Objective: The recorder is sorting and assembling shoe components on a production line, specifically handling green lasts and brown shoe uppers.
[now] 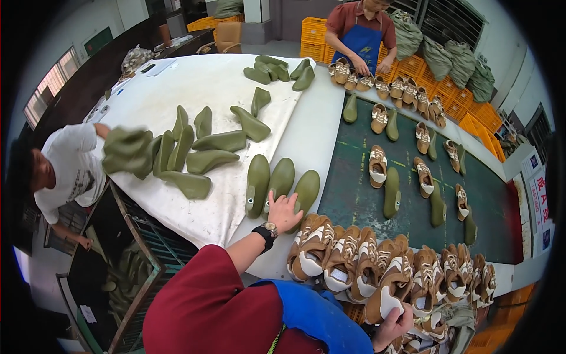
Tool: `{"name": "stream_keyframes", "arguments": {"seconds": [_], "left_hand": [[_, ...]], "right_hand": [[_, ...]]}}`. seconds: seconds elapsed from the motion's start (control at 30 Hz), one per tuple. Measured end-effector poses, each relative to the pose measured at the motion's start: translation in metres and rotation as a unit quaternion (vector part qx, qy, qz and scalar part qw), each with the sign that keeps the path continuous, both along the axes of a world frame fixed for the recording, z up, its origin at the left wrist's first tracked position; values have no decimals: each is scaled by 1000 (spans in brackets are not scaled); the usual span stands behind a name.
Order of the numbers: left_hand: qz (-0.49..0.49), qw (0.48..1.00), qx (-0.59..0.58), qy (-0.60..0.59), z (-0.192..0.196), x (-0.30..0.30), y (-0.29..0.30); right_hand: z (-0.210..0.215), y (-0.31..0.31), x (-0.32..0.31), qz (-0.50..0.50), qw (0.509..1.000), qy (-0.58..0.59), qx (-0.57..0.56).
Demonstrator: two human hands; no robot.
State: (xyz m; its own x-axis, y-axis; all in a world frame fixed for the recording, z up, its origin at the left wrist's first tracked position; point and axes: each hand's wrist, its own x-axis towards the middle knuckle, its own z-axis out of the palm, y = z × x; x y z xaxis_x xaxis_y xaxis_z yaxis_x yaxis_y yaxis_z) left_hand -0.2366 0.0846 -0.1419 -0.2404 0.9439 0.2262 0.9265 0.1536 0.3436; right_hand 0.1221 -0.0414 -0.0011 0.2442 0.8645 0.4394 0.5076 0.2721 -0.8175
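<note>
The left hand [284, 211] lies at the near ends of three smooth, rounded green lasts [282, 175], fingers spread open over the middle and right ones. The right hand [396, 323] grasps a laced brown shoe [390, 290] by its pale, curved heel, at the near edge. A tight row of similar shoes [318, 248] stands between the person and the scuffed green belt [359, 200]. Left, more lasts [219, 141] lie loose on the stained white worktop [171, 85]; a metal cart [141, 295] stands beside it. A co-worker [73, 162] reaches in there; another [362, 44] works far right, before plastic crates [313, 29].
</note>
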Motion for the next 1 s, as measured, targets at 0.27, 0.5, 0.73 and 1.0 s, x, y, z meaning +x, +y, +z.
{"name": "stream_keyframes", "arguments": {"seconds": [0.27,0.5,0.73,1.0], "left_hand": [[2,999,20,26,-3,0,1],[-11,999,28,23,4,2,2],[-136,980,-102,104,10,-4,44],[-170,971,-137,96,-5,37,175]], "right_hand": [[5,2,-1,13,999,-40,7],[6,5,-4,-5,999,-39,17],[4,3,1,1,999,-23,35],[6,-9,3,-32,999,-33,-24]]}}
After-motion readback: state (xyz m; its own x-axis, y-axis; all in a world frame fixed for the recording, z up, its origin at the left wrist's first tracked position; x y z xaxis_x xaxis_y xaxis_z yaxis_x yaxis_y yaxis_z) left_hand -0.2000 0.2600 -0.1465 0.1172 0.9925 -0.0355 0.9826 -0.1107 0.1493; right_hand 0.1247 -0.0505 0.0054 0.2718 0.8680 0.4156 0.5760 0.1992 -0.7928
